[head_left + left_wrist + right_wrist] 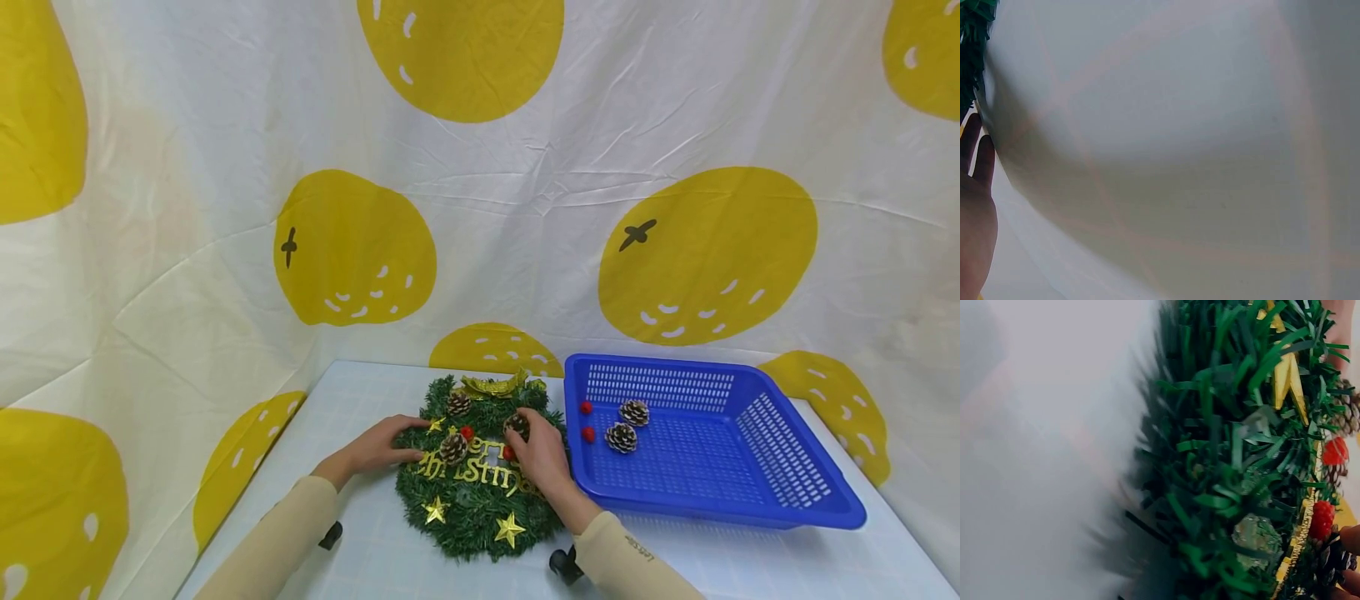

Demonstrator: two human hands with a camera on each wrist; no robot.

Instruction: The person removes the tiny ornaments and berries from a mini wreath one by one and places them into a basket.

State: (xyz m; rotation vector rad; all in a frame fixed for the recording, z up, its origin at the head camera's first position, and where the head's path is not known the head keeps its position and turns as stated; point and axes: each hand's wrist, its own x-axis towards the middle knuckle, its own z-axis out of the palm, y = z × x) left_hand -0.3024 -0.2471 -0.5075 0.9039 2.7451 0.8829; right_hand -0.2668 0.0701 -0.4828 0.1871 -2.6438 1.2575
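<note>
A green tinsel wreath [468,525] lies on the table, with gold "Christmas" lettering [472,473] across it and gold stars [509,530]. My left hand [378,446] rests its extended fingers on the wreath's left side; the left wrist view catches only part of this hand [975,212] beside the green edge. At the wreath's upper right, my right hand [543,454] pinches a pine cone [516,426], which also appears low in the right wrist view. A red berry [509,452] sits just below that cone. Two other pine cones [453,448] and another red berry [467,432] are on the wreath.
To the right stands a blue plastic basket [720,508] holding two pine cones [621,437] and two red berries [588,434]. A gold bow [495,386] tops the wreath. Behind the table [360,533] hangs a white cloth with yellow fruit prints [480,250].
</note>
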